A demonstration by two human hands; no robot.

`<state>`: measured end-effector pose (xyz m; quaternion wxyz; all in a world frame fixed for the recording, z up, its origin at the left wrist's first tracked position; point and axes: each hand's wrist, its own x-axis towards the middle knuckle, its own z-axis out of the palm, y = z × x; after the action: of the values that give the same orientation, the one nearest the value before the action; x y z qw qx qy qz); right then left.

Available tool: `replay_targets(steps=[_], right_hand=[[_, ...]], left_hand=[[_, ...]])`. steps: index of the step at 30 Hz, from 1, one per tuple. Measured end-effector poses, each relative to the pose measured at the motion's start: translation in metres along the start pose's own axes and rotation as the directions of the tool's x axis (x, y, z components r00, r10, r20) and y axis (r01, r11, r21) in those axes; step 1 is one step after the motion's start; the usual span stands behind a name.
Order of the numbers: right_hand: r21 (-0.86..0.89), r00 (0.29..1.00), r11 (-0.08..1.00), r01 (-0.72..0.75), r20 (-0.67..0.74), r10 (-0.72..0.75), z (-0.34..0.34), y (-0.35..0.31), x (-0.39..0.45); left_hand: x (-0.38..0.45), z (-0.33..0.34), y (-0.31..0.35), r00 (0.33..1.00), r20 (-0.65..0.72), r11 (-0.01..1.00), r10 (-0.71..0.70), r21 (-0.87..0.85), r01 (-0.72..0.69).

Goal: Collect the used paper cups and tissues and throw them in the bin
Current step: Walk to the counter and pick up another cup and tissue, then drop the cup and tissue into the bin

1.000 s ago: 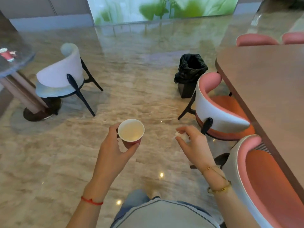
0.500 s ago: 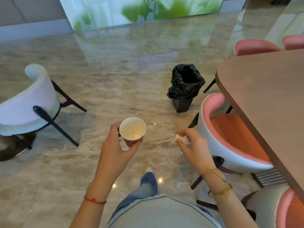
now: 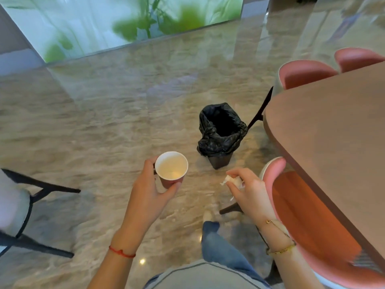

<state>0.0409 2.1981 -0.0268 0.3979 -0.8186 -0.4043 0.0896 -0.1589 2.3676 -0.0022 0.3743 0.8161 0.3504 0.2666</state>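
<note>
My left hand (image 3: 149,197) grips a red paper cup (image 3: 171,168) with a white inside, held upright at the middle of the view. My right hand (image 3: 249,195) pinches a crumpled white tissue (image 3: 234,181) between its fingers. A small bin (image 3: 220,132) lined with a black bag stands on the marble floor just beyond both hands, its mouth open and dark inside. The cup is to the lower left of the bin, the tissue just below it.
A brown table (image 3: 333,142) fills the right side. Pink and orange chairs (image 3: 302,215) are tucked along its near edge and far side (image 3: 306,74). A white chair with black legs (image 3: 18,207) stands at the left. My leg in jeans (image 3: 216,240) steps forward.
I have walked closer to the bin, which now sits larger and nearer the hands. The white chair has slid out to the left edge. Both hands keep their hold.
</note>
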Motion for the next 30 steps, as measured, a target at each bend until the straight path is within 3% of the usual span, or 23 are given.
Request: replay_targets(steps=[19, 25, 30], right_hand=[[-0.015, 0.993, 0.993, -0.119, -0.012, 0.118, 0.012, 0.127, 0.419], [-0.033, 0.972, 0.972, -0.234, -0.022, 0.233, 0.027, 0.172, 0.498], [-0.038, 0.921, 0.921, -0.389, -0.027, 0.388, 0.049, 0.203, 0.546]], left_hand=[[0.429, 0.157, -0.016, 0.997, 0.083, 1.0, -0.001, 0.016, 0.0], [0.534, 0.221, -0.031, 0.977, 0.214, 0.999, 0.007, 0.051, -0.018], [0.611, 0.269, -0.052, 0.92, 0.39, 0.995, 0.034, 0.072, -0.067]])
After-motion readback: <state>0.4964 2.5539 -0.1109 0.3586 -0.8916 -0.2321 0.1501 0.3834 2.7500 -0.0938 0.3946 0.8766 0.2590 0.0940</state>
